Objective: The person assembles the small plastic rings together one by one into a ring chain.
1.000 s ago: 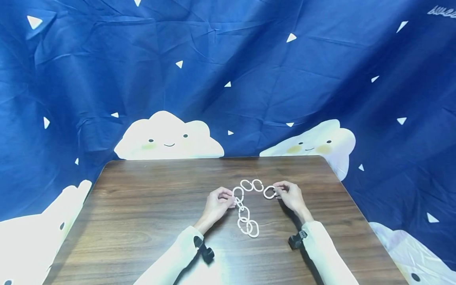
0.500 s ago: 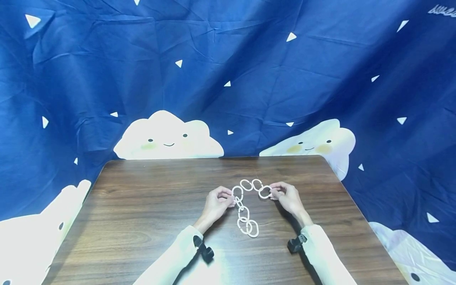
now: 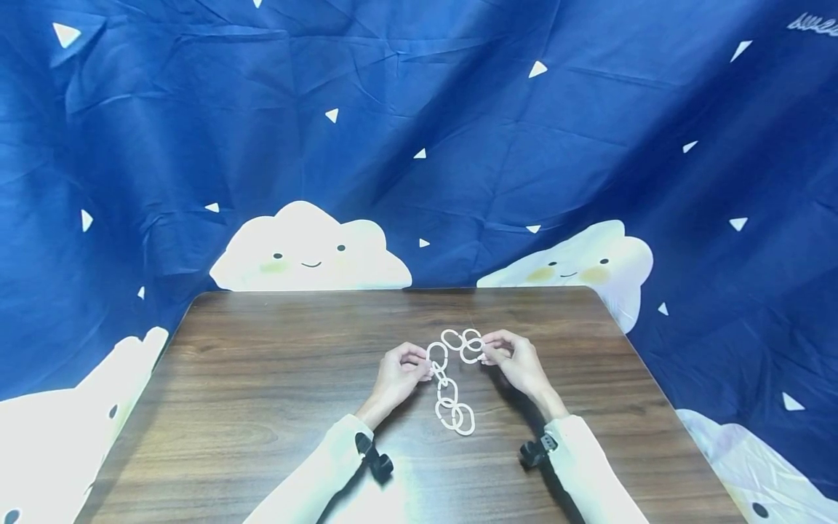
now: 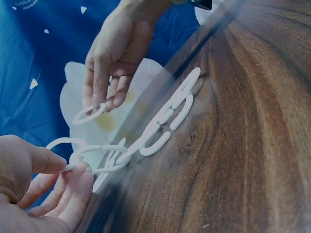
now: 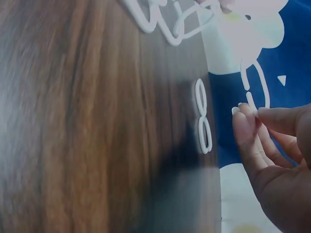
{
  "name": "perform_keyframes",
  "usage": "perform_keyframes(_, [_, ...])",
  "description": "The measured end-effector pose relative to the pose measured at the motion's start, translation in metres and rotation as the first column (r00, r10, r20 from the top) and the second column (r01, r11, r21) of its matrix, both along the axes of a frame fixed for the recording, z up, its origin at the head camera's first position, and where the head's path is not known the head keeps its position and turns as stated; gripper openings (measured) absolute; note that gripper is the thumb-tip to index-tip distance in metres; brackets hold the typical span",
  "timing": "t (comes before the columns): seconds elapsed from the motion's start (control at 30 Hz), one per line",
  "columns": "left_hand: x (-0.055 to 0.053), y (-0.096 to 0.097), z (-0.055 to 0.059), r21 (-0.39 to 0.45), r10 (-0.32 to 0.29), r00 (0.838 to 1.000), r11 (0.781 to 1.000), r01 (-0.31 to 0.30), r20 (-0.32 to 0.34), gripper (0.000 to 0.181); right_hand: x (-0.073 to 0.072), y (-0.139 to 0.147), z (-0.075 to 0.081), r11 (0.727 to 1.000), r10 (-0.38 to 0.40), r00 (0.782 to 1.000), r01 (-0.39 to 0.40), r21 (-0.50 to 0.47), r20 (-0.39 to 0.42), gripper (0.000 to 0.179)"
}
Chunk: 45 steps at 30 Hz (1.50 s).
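My left hand (image 3: 396, 375) pinches the upper end of a chain of white plastic C-shaped links (image 3: 456, 393) between thumb and fingers. Several joined links trail from it toward the front, the lower ones lying on the wooden table. Across from it, my right hand (image 3: 520, 364) pinches a single white link (image 5: 265, 85) by one end, held up above the tabletop in the right wrist view. A small gap shows in this link's side. Two loose white links lie flat beyond the hands, a left one (image 3: 442, 338) and a right one (image 5: 209, 141); the held link overlaps the right one in the head view.
The brown wood-grain table (image 3: 275, 407) spreads under both arms, its far edge behind the links. A blue curtain (image 3: 366, 145) with white clouds and triangles hangs beyond it. Black wrist cameras (image 3: 381, 466) sit on both white sleeves.
My right hand has moved left with its single link, from beside the loose links to over the right-hand one. My left hand and its chain have stayed in place.
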<state>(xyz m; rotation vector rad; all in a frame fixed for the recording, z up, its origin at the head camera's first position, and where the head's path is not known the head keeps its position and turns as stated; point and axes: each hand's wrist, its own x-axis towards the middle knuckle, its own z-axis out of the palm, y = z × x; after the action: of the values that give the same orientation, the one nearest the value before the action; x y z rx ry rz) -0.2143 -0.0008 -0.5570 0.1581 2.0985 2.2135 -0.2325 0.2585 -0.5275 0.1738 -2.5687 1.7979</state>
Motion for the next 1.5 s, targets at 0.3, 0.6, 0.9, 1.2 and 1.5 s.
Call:
perform_keyframes(0.3, [0.001,0.001,-0.001,0.009,0.004,1.000,1.000,-0.004,-0.002,0.020,0.002,-0.012,0.005,0.999,0.039,0.999,-0.040,-0.025,-0.019,0.023])
perform_keyframes(0.6, [0.001,0.002,-0.001,-0.015,-0.002,1.000,1.000,0.002,0.000,0.019,0.003,-0.023,0.009,0.994,0.072,0.997,-0.074,-0.077,-0.023,0.022])
perform_keyframes(0.9, [0.003,0.002,0.002,-0.015,-0.011,1.000,1.000,0.011,0.007,0.022,0.004,-0.033,0.009,0.990,0.102,0.994,-0.104,-0.094,-0.028,0.022])
perform_keyframes(1.2, [0.004,0.003,0.006,-0.007,-0.038,0.999,0.999,0.038,-0.018,0.022,0.006,-0.039,0.013,0.987,0.121,0.992,-0.123,-0.099,-0.025,0.024])
perform_keyframes(1.5, [0.007,0.003,0.006,0.003,-0.060,0.998,0.998,0.060,-0.006,0.020,0.010,-0.042,0.008,0.987,0.117,0.993,-0.119,-0.107,-0.024,0.023])
